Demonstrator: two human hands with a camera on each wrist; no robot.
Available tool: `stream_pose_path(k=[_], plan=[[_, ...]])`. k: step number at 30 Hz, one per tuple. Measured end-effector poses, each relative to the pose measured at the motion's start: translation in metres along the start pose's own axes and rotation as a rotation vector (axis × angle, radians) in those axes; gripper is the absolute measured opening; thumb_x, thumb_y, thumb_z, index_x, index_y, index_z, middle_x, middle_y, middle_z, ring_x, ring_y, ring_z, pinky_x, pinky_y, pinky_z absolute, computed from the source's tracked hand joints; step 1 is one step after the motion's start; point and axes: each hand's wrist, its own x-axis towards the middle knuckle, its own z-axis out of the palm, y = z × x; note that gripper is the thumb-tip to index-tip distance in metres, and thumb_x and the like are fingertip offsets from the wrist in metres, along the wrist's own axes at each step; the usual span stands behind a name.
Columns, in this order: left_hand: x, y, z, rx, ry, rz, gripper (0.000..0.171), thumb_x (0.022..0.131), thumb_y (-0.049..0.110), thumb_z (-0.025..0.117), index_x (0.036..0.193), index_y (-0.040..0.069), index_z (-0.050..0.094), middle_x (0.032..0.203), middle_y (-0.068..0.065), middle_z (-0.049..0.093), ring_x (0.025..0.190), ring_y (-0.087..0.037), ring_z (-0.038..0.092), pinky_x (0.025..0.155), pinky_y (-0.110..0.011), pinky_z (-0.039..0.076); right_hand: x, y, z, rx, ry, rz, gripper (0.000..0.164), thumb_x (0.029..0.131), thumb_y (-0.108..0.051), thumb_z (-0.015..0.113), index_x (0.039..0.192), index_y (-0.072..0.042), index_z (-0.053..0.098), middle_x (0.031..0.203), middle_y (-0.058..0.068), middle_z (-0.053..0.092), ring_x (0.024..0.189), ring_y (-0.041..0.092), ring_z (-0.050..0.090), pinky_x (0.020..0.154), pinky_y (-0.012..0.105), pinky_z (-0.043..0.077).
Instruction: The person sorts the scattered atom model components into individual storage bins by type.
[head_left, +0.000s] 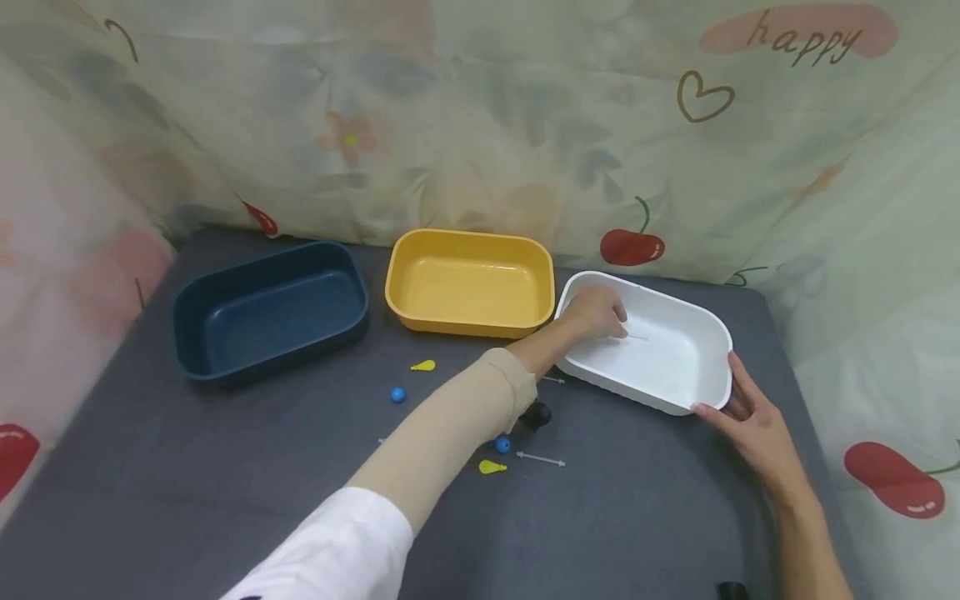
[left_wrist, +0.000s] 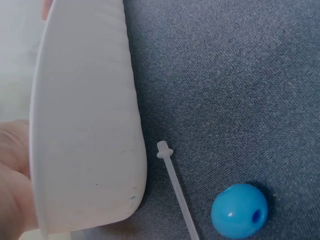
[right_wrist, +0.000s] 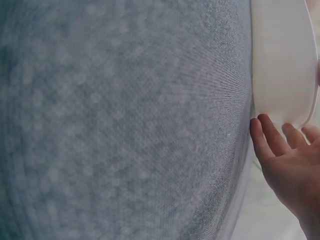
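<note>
Reaching into the white bin, my left hand has its fingers bent down close over the bin's floor. A thin white stick shows at the fingertips, pinched there. In the left wrist view, the outer wall of the bin hides most of that hand. My right hand touches the bin's near right corner, thumb at the front and fingers along the end. Fairly straight, spread fingers lie against the end wall in the right wrist view.
A yellow bin and a dark blue bin stand left of the white one. On the grey cloth lie blue beads, yellow bulb-shaped pieces, white sticks and a black round piece. A patterned curtain hangs behind.
</note>
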Motion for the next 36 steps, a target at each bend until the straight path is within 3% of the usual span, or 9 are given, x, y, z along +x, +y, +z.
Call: stream_pose_path(k=[8,17,25,36], plan=[[-0.005,0.003,-0.009,-0.082,0.003,0.201,0.027,0.090,0.023,0.075,0.115,0.013,0.075,0.098,0.005,0.069,0.091,-0.005,0.057,0.077,-0.012,0.040,-0.001,-0.004,-0.001,-0.016,-0.010,0.026,0.094,0.094,-0.024,0.072,0.159,-0.034,0.004,0.164,0.014,0.013,0.139,0.044,0.034,0.083,0.003,0.039],[-0.033,-0.003,-0.031,-0.241,0.028,0.348,0.026,0.091,0.018,0.074,0.116,0.010,0.074,0.102,0.002,0.072,0.089,-0.002,0.063,0.076,-0.008,0.045,-0.003,-0.006,0.000,-0.022,-0.023,0.021,0.093,0.094,-0.027,0.070,0.158,-0.037,0.004,0.165,0.009,0.012,0.139,0.042,0.035,0.083,0.003,0.039],[-0.056,-0.014,-0.040,-0.340,0.054,0.394,0.026,0.091,0.014,0.074,0.116,0.007,0.072,0.107,-0.005,0.072,0.089,-0.004,0.063,0.078,-0.009,0.047,-0.004,-0.006,-0.001,-0.034,-0.021,0.021,0.093,0.094,-0.028,0.070,0.158,-0.037,0.003,0.165,0.008,0.012,0.142,0.039,0.033,0.083,0.002,0.037],[-0.082,-0.032,-0.049,-0.363,0.069,0.352,0.025,0.091,0.015,0.074,0.115,0.009,0.072,0.104,0.000,0.070,0.087,-0.003,0.062,0.079,-0.010,0.048,-0.004,-0.005,-0.001,-0.062,-0.011,0.018,0.094,0.094,-0.029,0.071,0.158,-0.037,0.003,0.165,0.005,0.010,0.142,0.037,0.033,0.083,0.001,0.036]])
